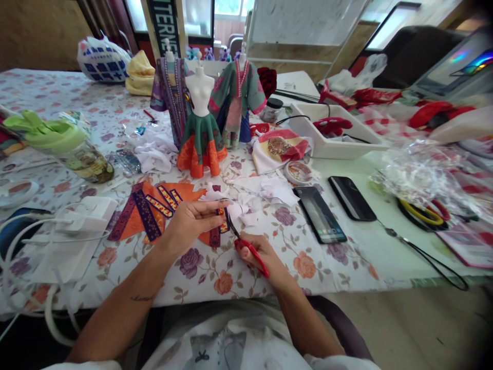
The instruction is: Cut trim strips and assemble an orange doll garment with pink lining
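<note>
My right hand grips a pair of scissors by the red handles, the dark blades pointing up and left. Between the thumb and fingers of my left hand is a small patterned fabric strip in purple, yellow and red, with the blades at its right edge. Left of that hand lie orange fabric pieces with purple trim and several patterned strips. White scraps are heaped just beyond the blades. Behind them stands a white dress form in a green and orange skirt.
Two more dressed forms, one in purple and one in green, stand behind. Two phones and a tape roll lie to the right, near a white bin. On the left are a power strip with cables and a green-lidded bottle.
</note>
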{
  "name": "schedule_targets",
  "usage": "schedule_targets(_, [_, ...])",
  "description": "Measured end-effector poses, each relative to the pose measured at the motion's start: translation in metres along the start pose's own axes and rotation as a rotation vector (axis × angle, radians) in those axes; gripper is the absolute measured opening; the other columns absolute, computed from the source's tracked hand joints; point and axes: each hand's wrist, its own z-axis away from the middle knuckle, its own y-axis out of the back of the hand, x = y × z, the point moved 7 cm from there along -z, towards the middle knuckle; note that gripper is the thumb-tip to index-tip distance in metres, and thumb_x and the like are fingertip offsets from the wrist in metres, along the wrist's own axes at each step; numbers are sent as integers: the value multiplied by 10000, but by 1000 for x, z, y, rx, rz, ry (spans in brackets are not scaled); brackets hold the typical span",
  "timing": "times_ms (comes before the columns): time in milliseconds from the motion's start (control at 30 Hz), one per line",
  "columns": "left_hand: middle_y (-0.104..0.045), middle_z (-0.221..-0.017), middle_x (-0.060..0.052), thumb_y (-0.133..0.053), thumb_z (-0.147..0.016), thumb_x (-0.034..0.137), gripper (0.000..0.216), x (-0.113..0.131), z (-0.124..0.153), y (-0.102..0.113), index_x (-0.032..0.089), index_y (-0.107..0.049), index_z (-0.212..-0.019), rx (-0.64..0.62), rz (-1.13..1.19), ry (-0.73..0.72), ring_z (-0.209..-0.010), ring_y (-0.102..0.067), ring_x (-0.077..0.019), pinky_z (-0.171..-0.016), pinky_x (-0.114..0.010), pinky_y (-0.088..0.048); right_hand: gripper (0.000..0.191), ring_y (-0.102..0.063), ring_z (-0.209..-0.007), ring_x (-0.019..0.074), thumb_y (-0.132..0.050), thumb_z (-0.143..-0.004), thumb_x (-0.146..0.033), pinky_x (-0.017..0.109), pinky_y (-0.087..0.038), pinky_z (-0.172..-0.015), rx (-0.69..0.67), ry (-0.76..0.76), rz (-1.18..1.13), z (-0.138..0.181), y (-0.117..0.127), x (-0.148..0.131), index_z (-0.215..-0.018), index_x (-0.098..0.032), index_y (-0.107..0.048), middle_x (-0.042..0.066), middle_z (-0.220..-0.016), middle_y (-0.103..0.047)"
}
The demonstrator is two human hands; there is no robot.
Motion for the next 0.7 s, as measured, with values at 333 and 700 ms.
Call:
schedule_targets(333, [-759, -900, -44, -807, -620, 191, 359, 0, -1, -1, 209, -745, -973, -4, -17, 2, -799, -680, -155, -786, -249, -537, 595, -276, -457, 72, -528, -719, -752, 235, -174, -440, 22, -14, 3, -2, -1, -2, -573, -187, -409, -59, -506, -327])
schedule_targets(700, [-756, -942, -36, -801, -629, 195, 368, -1, 0, -3, 211, -738, -991, -4, -31, -2, -812, -684, -159, -794, -252, -542, 597, -250, -447, 73, -512, -736, -743, 240, -165, -435, 67, 9, 30, -2, -2, -9, -539, -192, -393, -60, -484, -293])
